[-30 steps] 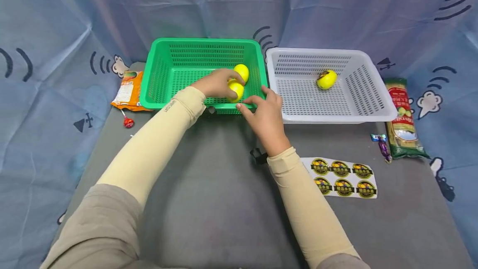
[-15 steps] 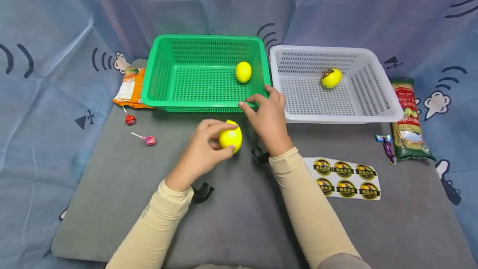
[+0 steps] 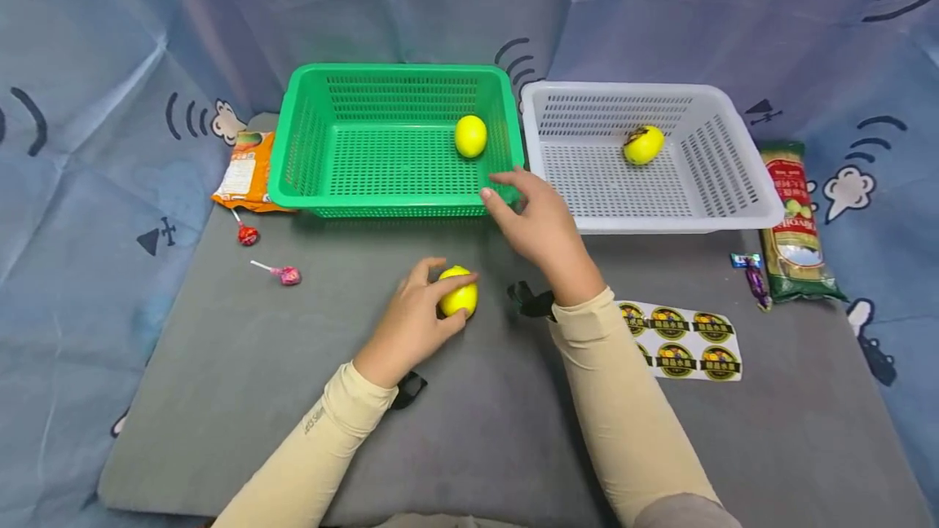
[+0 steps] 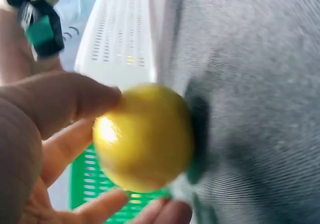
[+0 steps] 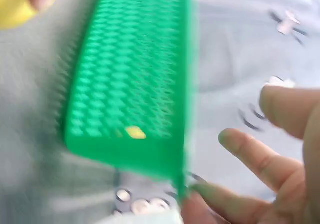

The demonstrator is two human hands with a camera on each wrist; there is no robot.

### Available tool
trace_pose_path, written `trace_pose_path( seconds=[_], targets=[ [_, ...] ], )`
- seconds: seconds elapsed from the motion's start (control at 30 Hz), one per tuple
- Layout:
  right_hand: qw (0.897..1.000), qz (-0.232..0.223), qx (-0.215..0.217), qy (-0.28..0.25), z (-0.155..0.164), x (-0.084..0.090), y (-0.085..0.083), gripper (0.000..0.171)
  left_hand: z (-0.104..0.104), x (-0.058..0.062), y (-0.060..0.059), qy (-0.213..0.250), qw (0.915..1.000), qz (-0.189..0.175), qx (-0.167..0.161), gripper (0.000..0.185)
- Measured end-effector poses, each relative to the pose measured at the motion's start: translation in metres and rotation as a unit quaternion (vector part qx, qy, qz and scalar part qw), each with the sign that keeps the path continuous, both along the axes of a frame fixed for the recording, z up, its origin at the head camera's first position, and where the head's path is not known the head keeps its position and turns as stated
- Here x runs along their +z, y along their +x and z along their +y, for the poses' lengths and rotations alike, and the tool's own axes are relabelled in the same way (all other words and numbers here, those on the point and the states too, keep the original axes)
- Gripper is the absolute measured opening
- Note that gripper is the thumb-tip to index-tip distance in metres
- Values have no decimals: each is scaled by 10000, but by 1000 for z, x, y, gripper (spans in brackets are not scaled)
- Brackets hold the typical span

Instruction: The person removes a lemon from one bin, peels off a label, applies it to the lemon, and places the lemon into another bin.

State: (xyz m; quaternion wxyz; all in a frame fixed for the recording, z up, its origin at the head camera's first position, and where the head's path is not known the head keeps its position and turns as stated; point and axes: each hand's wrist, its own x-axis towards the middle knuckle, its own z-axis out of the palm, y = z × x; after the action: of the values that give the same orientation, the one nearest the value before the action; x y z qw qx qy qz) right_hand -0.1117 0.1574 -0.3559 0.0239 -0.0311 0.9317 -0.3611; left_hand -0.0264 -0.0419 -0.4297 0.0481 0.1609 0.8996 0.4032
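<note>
Lemon sits on the grey table, near the green basket, clasped by the left hand. Hold it steady with fingertips; the right hand hovers slack and empty beside the basket's near-right corner.

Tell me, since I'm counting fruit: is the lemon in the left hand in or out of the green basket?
Out. The left hand holds the lemon on the grey tabletop, in front of the green basket.
</note>
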Motion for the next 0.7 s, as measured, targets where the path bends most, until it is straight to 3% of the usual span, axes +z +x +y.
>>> trace_pose_path(
  seconds=[0.07,0.17,0.23,0.3,0.37,0.47,0.53,0.6,0.7],
  targets=[
    [9985,35,-68,-537,17,5,12,46,2,4,4,-129,9989,419,191,51],
    [9938,230,-413,-1007,46,6,41,42,13,11,11,61,9909,1290,370,50],
    [9922,291,-675,-1010,66,3,61,41,26,14,15,295,9830,1794,255,42],
    [9922,48,-925,-834,84,-3,82,44,41,15,19,469,9800,1934,-69,35],
    [9916,-253,-1109,-621,99,-14,101,47,57,13,23,476,9842,1637,-483,31],
    [9879,-674,-1352,-360,113,-33,126,48,79,9,25,302,9916,703,-1044,30],
    [9851,-849,-1472,-259,118,-45,139,47,92,6,26,193,9915,25,-1283,32],
    [9823,-1020,-1557,-226,122,-56,148,46,106,3,26,188,9887,-633,-1349,36],
    [9779,-1235,-1660,-305,126,-66,154,48,122,0,26,347,9825,-1426,-1148,44]
  ],
)
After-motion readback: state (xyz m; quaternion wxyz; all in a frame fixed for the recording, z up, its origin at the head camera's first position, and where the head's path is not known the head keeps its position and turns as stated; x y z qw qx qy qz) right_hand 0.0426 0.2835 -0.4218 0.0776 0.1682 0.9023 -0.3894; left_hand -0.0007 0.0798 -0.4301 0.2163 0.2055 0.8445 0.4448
